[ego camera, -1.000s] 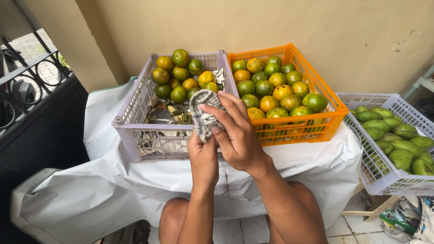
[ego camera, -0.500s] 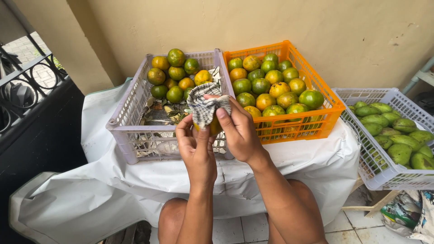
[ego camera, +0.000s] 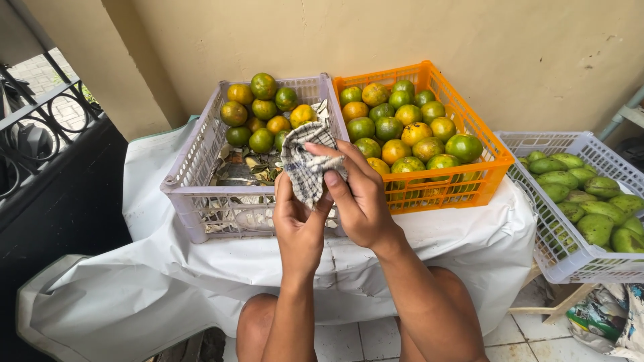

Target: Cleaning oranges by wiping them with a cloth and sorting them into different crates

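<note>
Beige plastered wall fills the top of the frame; a black metal railing runs along the left edge. White plastic sheet covers a low surface across the centre and drapes down toward a tiled floor at the bottom.

On the sheet, centre-left: pale lilac slotted plastic crate, holding green and orange round citrus fruits at its far end and dry leaves on its bottom. Touching its right side: orange slotted plastic crate, filled with the same kind of citrus. Right edge of frame, lower and apart: white slotted plastic basket with green mangoes.

Both hands are raised at frame centre, in front of the gap between the two crates. Left hand: fingers curled closed, gripping a grey-and-white checked cloth from below. Right hand: fingers curved over the cloth's top and right side, thumb pressed against it. What the cloth wraps: cannot tell, hidden.

Bare knees visible at the bottom centre.
</note>
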